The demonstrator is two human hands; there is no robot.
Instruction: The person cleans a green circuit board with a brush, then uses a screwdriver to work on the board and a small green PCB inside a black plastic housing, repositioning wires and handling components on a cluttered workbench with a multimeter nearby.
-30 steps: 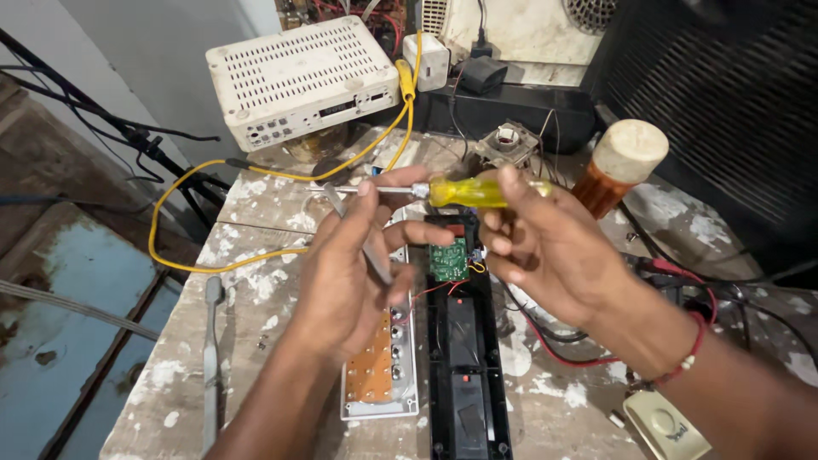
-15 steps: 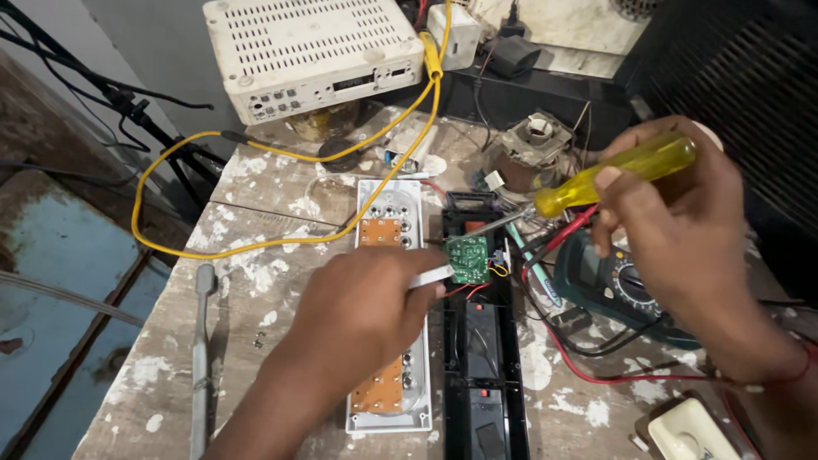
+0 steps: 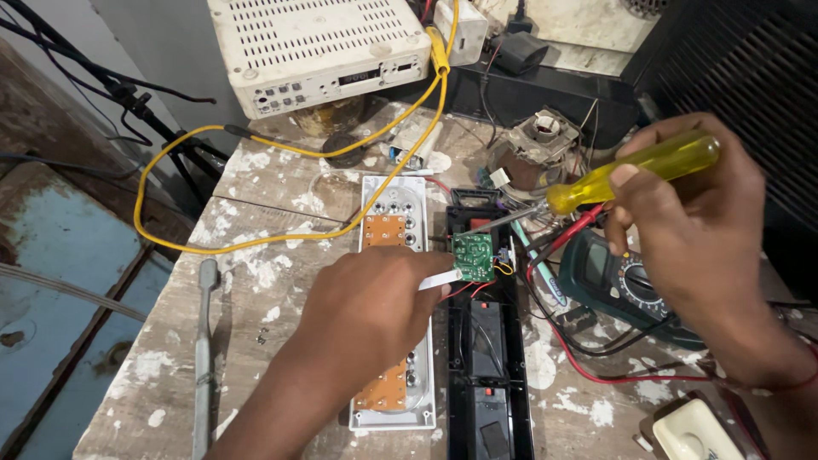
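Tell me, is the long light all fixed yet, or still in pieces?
Still in pieces. Done: the black case lies open, with the white panel beside it. In hand: the right hand points a yellow screwdriver at the small green circuit board, and the left hand steadies a thin white tool against it. Left: closing the case again, probably.

I count two hands at work: the left hand and the right hand. One yellow-handled screwdriver. One small green circuit board. One black housing and one white panel, which carries two orange boards. One multimeter. One yellow cable. One white vented box. One grey hand tool lies on the bench. One cream switch.
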